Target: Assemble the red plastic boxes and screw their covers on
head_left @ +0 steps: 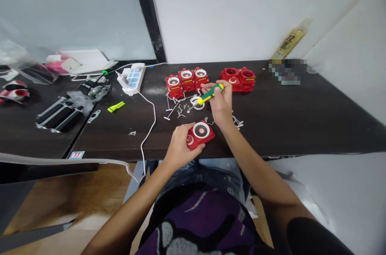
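1. The wide, dark wooden desk (286, 126) stands against smooth white walls (229, 14) and fills the middle of the view.
2. At the back of the desk, three square red plastic units (186, 79) stand in a row, and a double red plastic unit (237, 79) stands to their right. More to the left lies a white power strip with blue switches (131, 78), with its thin white cable (153, 118) running toward the front edge.
3. The work in hand seems to be screwdriver work among these red units. The tip does not reach the held unit, so at this moment it has no contact with that unit, as far as I can see.
4. The left hand (179, 146) is closed around a single red plastic unit with a white ring (201, 134), which is near the front edge of the desk. I cannot tell if the unit is lifted or resting.
5. The right hand (220, 104) is clenched on a green and yellow screwdriver (210, 93), and its tip points down to the left.
6. Under the shaft lies a small white plastic ring (196, 103), just beside scattered thin white pieces (177, 110).
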The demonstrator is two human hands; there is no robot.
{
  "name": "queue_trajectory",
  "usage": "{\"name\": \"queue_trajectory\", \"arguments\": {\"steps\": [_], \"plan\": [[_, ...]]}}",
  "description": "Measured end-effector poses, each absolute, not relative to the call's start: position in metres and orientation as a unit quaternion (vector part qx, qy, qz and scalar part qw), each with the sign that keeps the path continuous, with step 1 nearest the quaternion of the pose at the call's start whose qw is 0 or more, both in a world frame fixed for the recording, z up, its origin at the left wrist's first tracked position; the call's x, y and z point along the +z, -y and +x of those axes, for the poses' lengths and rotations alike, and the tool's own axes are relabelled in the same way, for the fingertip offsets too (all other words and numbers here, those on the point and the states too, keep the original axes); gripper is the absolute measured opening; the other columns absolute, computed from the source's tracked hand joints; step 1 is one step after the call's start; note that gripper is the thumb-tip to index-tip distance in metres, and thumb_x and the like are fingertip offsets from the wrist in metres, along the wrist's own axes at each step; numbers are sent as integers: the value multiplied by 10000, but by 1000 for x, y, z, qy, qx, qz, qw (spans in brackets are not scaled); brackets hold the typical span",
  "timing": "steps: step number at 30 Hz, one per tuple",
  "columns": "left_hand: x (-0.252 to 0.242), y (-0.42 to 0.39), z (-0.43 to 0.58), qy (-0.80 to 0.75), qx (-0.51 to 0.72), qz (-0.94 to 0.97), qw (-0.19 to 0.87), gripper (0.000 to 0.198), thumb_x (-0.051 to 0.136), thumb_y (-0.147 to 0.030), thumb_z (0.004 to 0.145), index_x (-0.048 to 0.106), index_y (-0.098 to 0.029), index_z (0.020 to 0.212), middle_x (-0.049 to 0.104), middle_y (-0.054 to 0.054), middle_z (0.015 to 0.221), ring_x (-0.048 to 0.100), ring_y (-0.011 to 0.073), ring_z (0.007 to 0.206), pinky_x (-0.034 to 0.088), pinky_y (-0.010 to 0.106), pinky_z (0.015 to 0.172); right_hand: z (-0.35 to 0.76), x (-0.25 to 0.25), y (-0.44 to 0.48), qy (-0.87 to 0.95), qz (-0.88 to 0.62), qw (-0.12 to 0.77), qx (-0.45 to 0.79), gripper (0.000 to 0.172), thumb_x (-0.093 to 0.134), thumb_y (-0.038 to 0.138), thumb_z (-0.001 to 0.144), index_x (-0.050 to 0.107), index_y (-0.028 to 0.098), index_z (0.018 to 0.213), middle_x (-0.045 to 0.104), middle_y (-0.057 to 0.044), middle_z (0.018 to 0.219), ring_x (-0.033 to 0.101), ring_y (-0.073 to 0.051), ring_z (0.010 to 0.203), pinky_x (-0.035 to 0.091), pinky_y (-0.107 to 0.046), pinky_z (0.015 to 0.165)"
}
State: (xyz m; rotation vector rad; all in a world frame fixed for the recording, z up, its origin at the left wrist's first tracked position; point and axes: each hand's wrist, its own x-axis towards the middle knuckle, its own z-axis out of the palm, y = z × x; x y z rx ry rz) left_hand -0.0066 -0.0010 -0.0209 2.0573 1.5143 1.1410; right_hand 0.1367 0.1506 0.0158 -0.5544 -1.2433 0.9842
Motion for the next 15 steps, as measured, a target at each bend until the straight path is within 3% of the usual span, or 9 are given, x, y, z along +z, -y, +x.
{"name": "queue_trajectory", "arguments": {"steps": [4,9,15], "plan": [[-20,1,-8,-529,398,726,188,652,803,-349,840,500,-225,1404,638,120,1357,604,315,1217,500,505,1064,122,-5,-170,558,-267,622,480,404,615,608,958,407,302,1120,731,-17,1014,757,-187,1004,607,-421,957],[-21,1,-7,-531,402,722,188,652,805,-341,836,500,-232,1402,639,117,1351,605,319,1218,504,507,1054,130,-12,-160,577,-324,616,427,371,638,540,983,433,281,1152,739,-26,1053,755,-168,1001,604,-374,945],[-19,1,-9,-526,400,726,189,627,780,-365,882,492,-229,1421,640,115,1358,606,300,1222,501,483,1065,132,-11,-154,560,-317,609,463,363,610,548,995,398,293,1144,728,-19,1050,774,-172,980,633,-336,837]]}}
